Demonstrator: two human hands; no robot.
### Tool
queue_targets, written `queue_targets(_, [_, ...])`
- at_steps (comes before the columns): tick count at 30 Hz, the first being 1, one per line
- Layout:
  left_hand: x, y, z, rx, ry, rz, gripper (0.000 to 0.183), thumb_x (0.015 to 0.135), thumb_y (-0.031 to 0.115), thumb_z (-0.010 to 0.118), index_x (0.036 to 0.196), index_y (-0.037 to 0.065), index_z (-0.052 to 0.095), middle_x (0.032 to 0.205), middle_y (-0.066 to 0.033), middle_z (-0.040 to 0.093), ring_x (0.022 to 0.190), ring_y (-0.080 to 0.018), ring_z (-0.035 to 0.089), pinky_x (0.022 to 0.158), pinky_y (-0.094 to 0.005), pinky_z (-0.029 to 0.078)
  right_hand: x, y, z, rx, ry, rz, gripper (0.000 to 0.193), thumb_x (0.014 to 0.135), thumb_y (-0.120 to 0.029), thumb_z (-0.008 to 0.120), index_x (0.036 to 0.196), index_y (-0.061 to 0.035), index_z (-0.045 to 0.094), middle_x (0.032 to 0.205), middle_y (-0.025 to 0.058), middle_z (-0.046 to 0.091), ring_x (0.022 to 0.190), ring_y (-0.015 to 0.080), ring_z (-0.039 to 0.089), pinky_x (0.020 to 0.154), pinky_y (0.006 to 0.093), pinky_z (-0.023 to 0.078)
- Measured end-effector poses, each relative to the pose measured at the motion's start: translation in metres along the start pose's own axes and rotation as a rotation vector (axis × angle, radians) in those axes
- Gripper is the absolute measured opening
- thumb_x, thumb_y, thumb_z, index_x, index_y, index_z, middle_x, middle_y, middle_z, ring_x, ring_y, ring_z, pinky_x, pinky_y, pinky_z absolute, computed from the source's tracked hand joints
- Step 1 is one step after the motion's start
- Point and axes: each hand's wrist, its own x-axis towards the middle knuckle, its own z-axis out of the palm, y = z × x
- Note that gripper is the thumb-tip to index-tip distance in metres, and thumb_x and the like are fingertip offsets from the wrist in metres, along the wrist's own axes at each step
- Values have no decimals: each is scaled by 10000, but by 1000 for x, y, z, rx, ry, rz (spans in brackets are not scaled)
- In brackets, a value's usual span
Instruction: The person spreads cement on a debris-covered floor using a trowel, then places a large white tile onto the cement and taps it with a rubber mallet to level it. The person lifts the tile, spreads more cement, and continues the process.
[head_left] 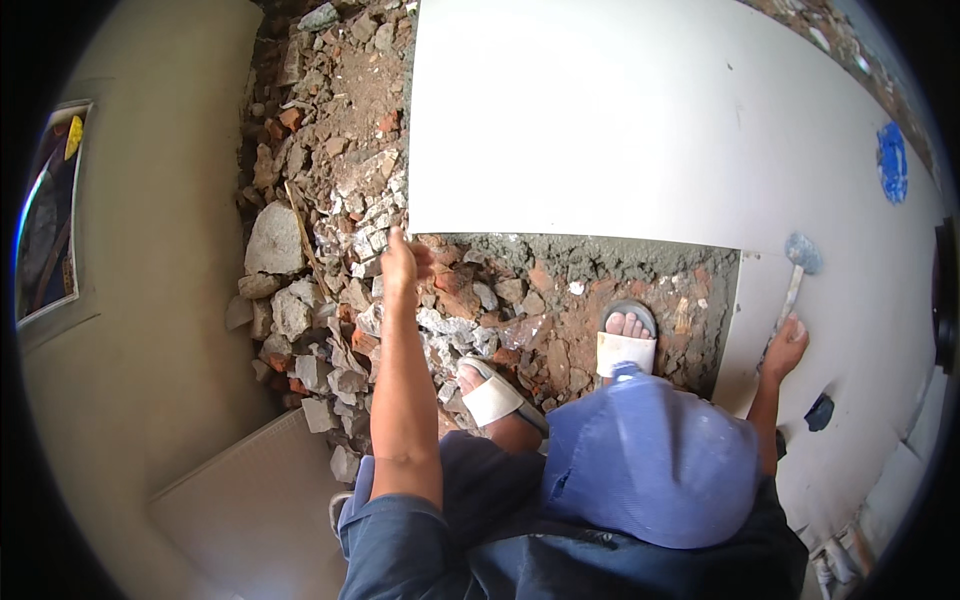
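Observation:
My right hand (pixel 787 345) is closed round the handle of a mallet (pixel 801 252). Its grey-blue head rests on or just above the pale tiles at the right. My left hand (pixel 403 260) reaches forward, fingers apart and nothing seen in them. It is beside the near left corner of a large white tile (pixel 570 120); whether it touches the edge I cannot tell. Wet grey mortar (pixel 600 252) shows along that tile's near edge.
Broken brick and stone rubble (pixel 330 290) covers the ground at the left and around my sandalled feet. A plastered wall (pixel 160 220) with a small opening stands at the left. A dark lump (pixel 820 412) and a blue patch (pixel 892 163) lie on the right-hand tiles.

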Motion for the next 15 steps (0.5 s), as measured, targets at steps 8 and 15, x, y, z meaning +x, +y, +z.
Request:
queue_targets(8, [77, -60, 13, -1, 264, 4, 804, 886, 654, 471, 771, -109, 697, 674, -181, 672, 570, -259, 642, 553, -355, 513, -13, -100, 20, 205, -380, 60, 395, 962, -346, 530, 1066, 19, 640, 1056, 245, 652, 982, 359, 627, 880, 408, 463])
queue_targets(15, [64, -29, 22, 375, 440, 324, 599, 917, 476, 523, 893, -97, 696, 739, -264, 660, 634, -361, 614, 642, -480, 455, -23, -129, 42, 629, -592, 438, 360, 958, -312, 527, 1021, 20, 648, 827, 63, 683, 674, 125, 607, 615, 274, 476])
